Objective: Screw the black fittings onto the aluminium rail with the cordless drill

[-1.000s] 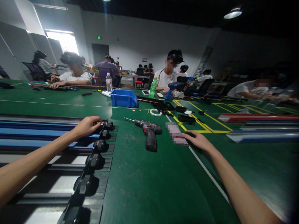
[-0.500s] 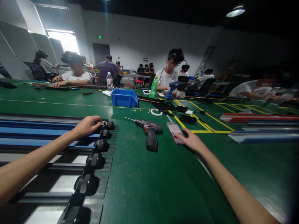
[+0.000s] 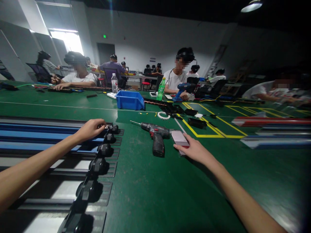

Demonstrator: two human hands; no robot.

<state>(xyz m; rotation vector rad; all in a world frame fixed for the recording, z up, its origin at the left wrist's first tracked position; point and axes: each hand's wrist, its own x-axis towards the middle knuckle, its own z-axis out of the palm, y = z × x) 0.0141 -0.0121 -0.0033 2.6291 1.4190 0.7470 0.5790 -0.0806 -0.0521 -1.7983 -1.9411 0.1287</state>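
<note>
My right hand [image 3: 195,149] grips the near end of a flat phone [image 3: 179,137] with a pale lit face, its thumb along the near edge and fingers on the right side. A black and red cordless drill [image 3: 156,136] lies on its side just left of the phone, bit pointing left. My left hand [image 3: 91,130] rests with curled fingers at the far end of a row of black knobbed end fittings [image 3: 98,165] on long blue and grey profiles [image 3: 48,137]. A small shiny bit shows at its fingertips, too hidden to name.
Beyond the drill stand a blue bin [image 3: 130,100], a water bottle [image 3: 114,83] and a green bottle [image 3: 161,89]. A white ring [image 3: 163,115] and black parts [image 3: 196,123] lie near yellow tape. A co-worker across the table has a blue drill [image 3: 182,91] at hand. Red and blue profiles [image 3: 264,121] lie right.
My right hand has moved a little left with the phone, closer to the drill, and its thumb has come round the near edge. My left hand stays in place.
</note>
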